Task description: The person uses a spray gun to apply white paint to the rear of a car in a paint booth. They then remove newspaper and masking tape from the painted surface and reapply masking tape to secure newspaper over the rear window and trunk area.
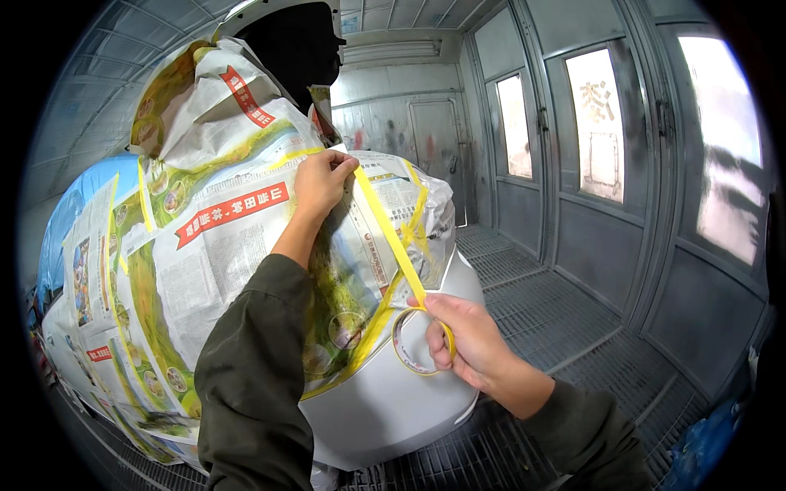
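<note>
A strip of yellow masking tape stretches taut between my two hands, slanting down to the right. At its upper end my left hand pinches the strip, close against newspaper sheets that cover a car. My right hand grips the roll of masking tape, its thumb and forefinger closed where the strip leaves the roll. Behind the roll shows the car's white bumper, bare below the taped paper edge. Yellow tape lines join several of the sheets.
Blue plastic film covers part of the car at the far left. A raised panel with a black underside stands above the paper. Grey booth doors with bright windows line the right, over a grated floor. More blue plastic lies lower right.
</note>
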The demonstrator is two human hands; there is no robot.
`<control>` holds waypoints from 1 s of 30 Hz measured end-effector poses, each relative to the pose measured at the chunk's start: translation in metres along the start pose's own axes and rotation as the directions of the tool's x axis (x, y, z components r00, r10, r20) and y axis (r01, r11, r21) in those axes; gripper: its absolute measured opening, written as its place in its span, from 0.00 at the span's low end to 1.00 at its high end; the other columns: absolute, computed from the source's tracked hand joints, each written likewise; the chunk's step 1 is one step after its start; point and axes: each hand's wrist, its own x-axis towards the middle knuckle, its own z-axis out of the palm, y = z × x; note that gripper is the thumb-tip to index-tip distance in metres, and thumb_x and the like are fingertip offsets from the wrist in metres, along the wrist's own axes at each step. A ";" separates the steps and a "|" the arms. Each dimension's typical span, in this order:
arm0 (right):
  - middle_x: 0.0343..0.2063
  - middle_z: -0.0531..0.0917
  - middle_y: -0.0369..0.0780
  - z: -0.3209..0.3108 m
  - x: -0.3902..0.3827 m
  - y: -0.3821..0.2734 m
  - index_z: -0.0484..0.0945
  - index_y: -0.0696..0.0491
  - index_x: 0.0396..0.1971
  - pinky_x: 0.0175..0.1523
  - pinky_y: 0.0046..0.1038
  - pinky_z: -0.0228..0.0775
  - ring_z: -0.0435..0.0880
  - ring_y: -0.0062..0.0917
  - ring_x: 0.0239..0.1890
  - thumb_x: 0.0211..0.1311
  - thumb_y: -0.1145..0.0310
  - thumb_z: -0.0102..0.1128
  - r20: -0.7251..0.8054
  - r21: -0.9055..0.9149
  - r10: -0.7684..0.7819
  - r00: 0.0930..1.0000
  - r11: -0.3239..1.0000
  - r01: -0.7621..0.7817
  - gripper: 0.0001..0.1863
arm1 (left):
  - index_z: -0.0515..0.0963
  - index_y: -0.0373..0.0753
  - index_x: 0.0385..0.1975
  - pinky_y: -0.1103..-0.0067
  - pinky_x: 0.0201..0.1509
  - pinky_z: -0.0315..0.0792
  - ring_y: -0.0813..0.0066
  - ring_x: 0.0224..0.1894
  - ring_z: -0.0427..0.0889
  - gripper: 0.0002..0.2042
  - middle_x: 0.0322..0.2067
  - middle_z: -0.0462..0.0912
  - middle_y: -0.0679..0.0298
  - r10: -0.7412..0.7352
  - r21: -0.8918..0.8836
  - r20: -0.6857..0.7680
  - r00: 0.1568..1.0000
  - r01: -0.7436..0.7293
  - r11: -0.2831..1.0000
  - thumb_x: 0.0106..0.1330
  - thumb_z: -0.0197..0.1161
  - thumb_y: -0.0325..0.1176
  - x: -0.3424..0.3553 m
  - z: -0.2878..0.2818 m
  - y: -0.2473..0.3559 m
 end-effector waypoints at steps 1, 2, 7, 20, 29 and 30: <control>0.13 0.71 0.34 0.000 0.002 -0.004 0.75 0.59 0.51 0.17 0.19 0.57 0.66 0.16 0.11 0.74 0.60 0.47 -0.020 0.024 -0.031 0.999 0.999 0.031 0.19 | 0.85 0.35 0.32 0.75 0.34 0.73 0.69 0.27 0.83 0.10 0.25 0.85 0.58 0.021 0.065 -0.032 0.999 -0.019 0.998 0.60 0.66 0.37 0.003 0.004 0.001; 0.13 0.70 0.33 -0.001 0.006 -0.005 0.75 0.59 0.50 0.17 0.19 0.55 0.65 0.15 0.12 0.74 0.61 0.48 -0.015 0.044 -0.040 0.999 0.998 0.040 0.17 | 0.85 0.36 0.33 0.75 0.34 0.73 0.69 0.26 0.83 0.11 0.25 0.85 0.58 0.043 0.131 -0.063 0.997 -0.034 0.991 0.60 0.67 0.37 0.005 0.006 0.002; 0.19 0.72 0.33 -0.008 0.028 0.006 0.78 0.59 0.45 0.21 0.20 0.60 0.68 0.16 0.16 0.70 0.61 0.54 -0.042 0.049 -0.035 0.998 0.998 0.037 0.16 | 0.85 0.38 0.31 0.70 0.35 0.74 0.59 0.31 0.83 0.09 0.27 0.85 0.58 0.112 0.262 -0.130 0.985 -0.075 0.962 0.59 0.66 0.37 0.003 0.015 0.000; 0.21 0.72 0.33 -0.018 0.044 0.018 0.81 0.61 0.38 0.22 0.19 0.60 0.68 0.16 0.17 0.66 0.64 0.58 -0.126 0.080 -0.025 0.992 0.996 0.036 0.13 | 0.80 0.42 0.40 0.64 0.41 0.74 0.55 0.41 0.80 0.10 0.39 0.77 0.58 0.247 0.392 -0.148 0.958 -0.172 0.904 0.58 0.67 0.32 -0.010 0.016 0.016; 0.20 0.71 0.31 -0.014 0.054 0.020 0.79 0.61 0.38 0.19 0.16 0.57 0.66 0.13 0.16 0.65 0.64 0.57 -0.182 0.123 -0.006 0.983 0.992 0.028 0.14 | 0.79 0.39 0.41 0.65 0.56 0.68 0.51 0.51 0.72 0.28 0.45 0.76 0.53 0.380 0.286 0.154 0.912 -0.409 0.866 0.47 0.75 0.53 -0.061 -0.001 0.020; 0.20 0.71 0.31 -0.015 0.055 0.021 0.79 0.62 0.37 0.19 0.16 0.56 0.66 0.13 0.16 0.65 0.64 0.57 -0.191 0.132 -0.010 0.982 0.991 0.036 0.14 | 0.79 0.38 0.41 0.65 0.57 0.67 0.52 0.52 0.72 0.30 0.46 0.76 0.54 0.362 0.314 0.189 0.913 -0.405 0.859 0.46 0.74 0.56 -0.068 -0.001 0.024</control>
